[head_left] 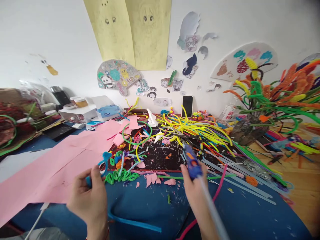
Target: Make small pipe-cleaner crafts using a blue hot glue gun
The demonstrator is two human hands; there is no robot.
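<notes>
My left hand (90, 196) is closed, pinching a blue pipe cleaner (103, 164) that is bent into a small loop with a knob at its top. My right hand (196, 190) is wrapped round a blue hot glue gun (193, 163) with orange patches. Its nozzle points away toward the middle of the mat, and a long translucent glue stick (211, 206) comes out of its back end toward me. Below and between the hands, a longer blue pipe cleaner (136, 222) lies on the blue tablecloth. Green coiled pipe cleaners (121, 176) sit just beyond my left hand.
Yellow pipe cleaners (207, 130) are heaped over the dark mat (160, 160), near black scissors (185, 136). Pink paper sheets (67, 160) cover the left. Spare glue sticks (247, 186) lie at right. Behind are a phone (187, 106) and a vase (247, 131) of pipe-cleaner flowers.
</notes>
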